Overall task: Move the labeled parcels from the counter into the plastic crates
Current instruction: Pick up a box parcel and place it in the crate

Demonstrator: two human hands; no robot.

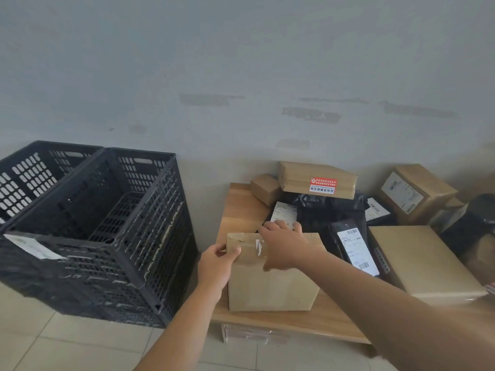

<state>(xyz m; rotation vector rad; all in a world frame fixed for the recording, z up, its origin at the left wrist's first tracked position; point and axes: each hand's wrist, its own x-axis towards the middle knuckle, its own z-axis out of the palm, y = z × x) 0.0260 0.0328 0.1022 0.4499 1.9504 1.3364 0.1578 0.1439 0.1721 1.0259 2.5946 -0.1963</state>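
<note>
A: Far left we log two black crates (88, 210), side by side on the floor.

B: Next, our left hand (217, 266) pinches the taped cardboard box's (273, 279) top-left corner; the box sits on the wooden counter (241, 210).

A: Our right hand (284, 245) lies on the box's top, fingers curled over its far edge. Other parcels lie beyond

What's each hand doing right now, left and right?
Left hand: grips the near left top edge of the cardboard box, thumb on top.
Right hand: lies over the box's top, fingers curled over the far edge.
</note>
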